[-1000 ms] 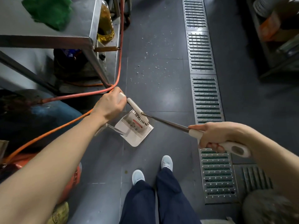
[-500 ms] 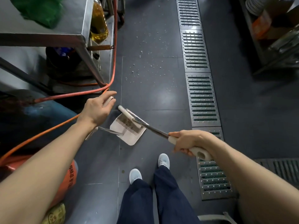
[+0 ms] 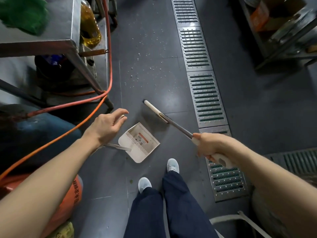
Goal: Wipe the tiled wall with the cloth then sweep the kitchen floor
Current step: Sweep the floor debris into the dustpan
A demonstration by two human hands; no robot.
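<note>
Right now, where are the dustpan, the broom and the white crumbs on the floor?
dustpan (image 3: 139,145): head view, middle of its white tray.
broom (image 3: 178,126): head view, on its metal shaft.
white crumbs (image 3: 137,76): head view, on a speck among the scatter.

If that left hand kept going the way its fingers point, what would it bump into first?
Probably the white broom head. The left hand hangs open, fingers pointing right and slightly away from the person, and the broom head lies just beyond them. Depth is unclear from above, so the hand might pass over it and meet bare dark floor tiles.
</note>
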